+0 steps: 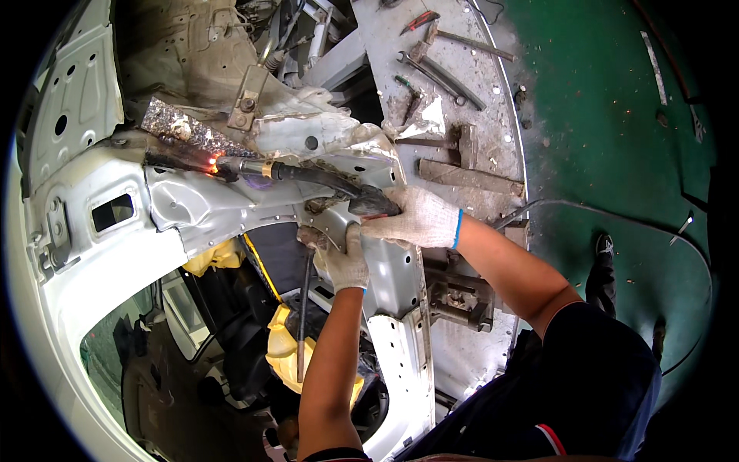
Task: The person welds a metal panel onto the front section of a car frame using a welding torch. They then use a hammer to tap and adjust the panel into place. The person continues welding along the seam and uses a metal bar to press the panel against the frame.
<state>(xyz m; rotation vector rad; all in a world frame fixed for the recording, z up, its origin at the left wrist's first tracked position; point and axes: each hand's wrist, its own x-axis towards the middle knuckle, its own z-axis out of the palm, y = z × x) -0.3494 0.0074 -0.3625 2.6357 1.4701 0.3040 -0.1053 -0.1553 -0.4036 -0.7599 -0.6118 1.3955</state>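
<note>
Welding torch (312,175): over pale car body (165,250), past bench's left edge; tip glowing at seam
Right hand (422,217): fingers grasping torch handle
Left hand (344,266): fingers against head of hammer (305,308); full grip, cannot tell
Bench (494,81): grey, scuffed, littered; wrench (431,75) near top right edge
Floor (573,138): green, beyond bench's right edge; cable (554,202), shoe (604,245)

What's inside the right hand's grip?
The right hand holds a torch; part of its black handle shows, but whatever lies within the grip is covered.
</note>
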